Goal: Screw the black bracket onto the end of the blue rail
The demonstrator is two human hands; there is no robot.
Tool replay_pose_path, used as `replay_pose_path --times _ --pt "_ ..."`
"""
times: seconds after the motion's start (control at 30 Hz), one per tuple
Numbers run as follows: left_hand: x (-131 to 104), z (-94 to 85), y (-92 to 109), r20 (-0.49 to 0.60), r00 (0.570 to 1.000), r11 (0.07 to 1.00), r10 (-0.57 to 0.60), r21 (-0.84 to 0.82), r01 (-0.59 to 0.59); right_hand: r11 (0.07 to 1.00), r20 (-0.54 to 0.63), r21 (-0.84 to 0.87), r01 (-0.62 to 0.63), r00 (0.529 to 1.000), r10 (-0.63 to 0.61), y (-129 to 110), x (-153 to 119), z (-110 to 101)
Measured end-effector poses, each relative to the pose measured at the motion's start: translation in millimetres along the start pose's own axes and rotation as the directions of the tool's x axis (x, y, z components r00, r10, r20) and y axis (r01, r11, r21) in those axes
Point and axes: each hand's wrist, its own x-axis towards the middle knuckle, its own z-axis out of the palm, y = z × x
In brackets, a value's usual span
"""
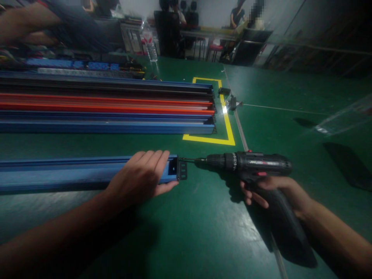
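A long blue metal profile [72, 174] lies across the left side of the green tabletop. My left hand [142, 174] is wrapped over its right end, fingers on the far side and thumb along the near side. A black slotted end bracket [182, 170] sits at that end. My right hand [270, 193] grips the handle of a black cordless drill [252, 162], which points left. The drill's long bit meets the upper corner of the bracket; a screw there is too small to make out.
Blue, black and red profiles [116, 104] lie side by side behind, ending inside a yellow tape outline [229, 131]. Small black parts [233, 102] are near the tape. A plastic bottle [149, 42] stands behind; another person's arm [29, 19] reaches in at upper left.
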Motion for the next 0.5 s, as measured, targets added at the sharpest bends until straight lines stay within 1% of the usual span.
replay_pose_path --times 0.13,0.23,0.4,0.5 --pt "0.0 0.1 -0.5 -0.008 1.0 1.0 0.004 -0.004 -0.005 1.0 0.014 0.018 -0.005 1.0 0.005 -0.8 1.0 1.7" --pt "-0.6 0.7 -1.0 -0.003 1.0 1.0 0.004 -0.003 -0.004 1.0 0.002 0.019 -0.012 1.0 0.012 -0.9 1.0 1.9" --pt "-0.9 2.9 -2.0 -0.013 1.0 1.0 0.007 -0.008 -0.007 1.0 -0.015 0.002 -0.01 1.0 0.01 0.8 -0.6 -1.5" --pt "-0.8 3.2 -2.6 0.004 1.0 1.0 0.009 -0.016 -0.009 1.0 -0.015 -0.008 -0.004 1.0 0.004 1.5 -0.9 -3.3"
